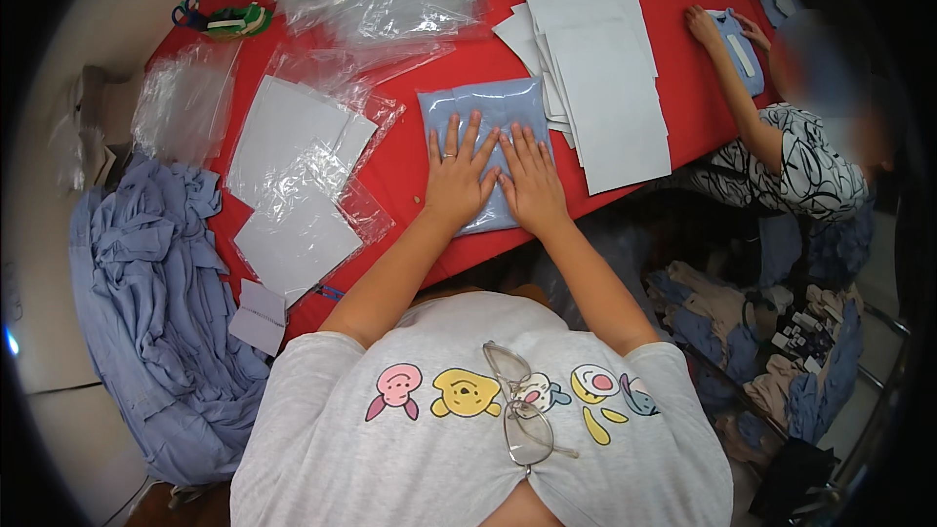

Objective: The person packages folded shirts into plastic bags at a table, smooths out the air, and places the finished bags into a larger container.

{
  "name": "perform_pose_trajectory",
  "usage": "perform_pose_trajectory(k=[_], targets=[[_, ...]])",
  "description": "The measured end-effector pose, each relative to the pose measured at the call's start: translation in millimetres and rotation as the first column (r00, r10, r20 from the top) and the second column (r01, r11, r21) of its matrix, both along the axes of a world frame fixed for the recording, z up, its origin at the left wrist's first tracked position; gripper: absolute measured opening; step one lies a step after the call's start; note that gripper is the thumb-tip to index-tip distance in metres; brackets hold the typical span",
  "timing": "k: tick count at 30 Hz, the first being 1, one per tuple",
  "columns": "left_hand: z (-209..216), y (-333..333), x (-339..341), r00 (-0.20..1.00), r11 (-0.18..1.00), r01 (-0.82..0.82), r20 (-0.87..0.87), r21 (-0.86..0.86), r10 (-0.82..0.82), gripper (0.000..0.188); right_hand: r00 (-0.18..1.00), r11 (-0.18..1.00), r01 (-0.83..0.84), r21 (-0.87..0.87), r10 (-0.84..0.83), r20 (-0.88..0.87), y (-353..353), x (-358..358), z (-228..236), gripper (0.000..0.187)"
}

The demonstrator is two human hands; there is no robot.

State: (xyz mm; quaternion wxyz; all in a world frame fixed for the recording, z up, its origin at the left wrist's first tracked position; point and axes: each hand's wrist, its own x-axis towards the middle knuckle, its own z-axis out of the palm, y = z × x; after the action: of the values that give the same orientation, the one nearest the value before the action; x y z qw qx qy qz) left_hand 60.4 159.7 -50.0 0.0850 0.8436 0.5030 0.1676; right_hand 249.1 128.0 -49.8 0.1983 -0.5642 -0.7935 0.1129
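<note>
A folded blue garment in a clear plastic bag (488, 98) lies flat on the red table in front of me. My left hand (457, 176) rests palm down on its left half, fingers stretched out, a ring on one finger. Beside it my right hand (532, 181) lies flat on the right half, fingers extended and thumbs nearly meeting. Both palms touch the shiny bag and hide part of its lower half. Just right of the bag is a stack of white cardboard sheets (610, 88), partly fanned out.
White sheets with clear bags (298, 137) lie on the left, more clear bags (381, 0) at the back. Scissors (185, 12) sit by a green tape dispenser (239, 21). Blue garments (161, 303) hang over the left edge. A co-worker (810, 156) handles a folded blue garment (737, 49) on the right.
</note>
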Motion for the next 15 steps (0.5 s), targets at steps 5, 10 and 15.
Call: perform_pose_trajectory(k=[5, 10, 15], targets=[[-1.0, 1.4, 0.4, 1.000, 0.999, 0.008, -0.004, -0.045, -0.008, 0.067, 1.000, 1.000, 0.004, -0.029, -0.004, 0.000, 1.0, -1.5, 3.0, 0.069], [0.6, 3.7, 1.0, 1.000, 0.998, 0.010, 0.014, -0.060, -0.009, 0.068, 1.000, 1.000, 0.001, 0.003, -0.001, 0.026, 4.0, 0.8, -1.7, 0.068], [-1.6, 7.6, -2.3, 0.998, 0.998, 0.028, 0.063, -0.055, -0.024, 0.074, 0.963, 0.985, 0.171, -0.013, -0.170, -0.211, 9.6, 2.7, 9.9, 0.066]])
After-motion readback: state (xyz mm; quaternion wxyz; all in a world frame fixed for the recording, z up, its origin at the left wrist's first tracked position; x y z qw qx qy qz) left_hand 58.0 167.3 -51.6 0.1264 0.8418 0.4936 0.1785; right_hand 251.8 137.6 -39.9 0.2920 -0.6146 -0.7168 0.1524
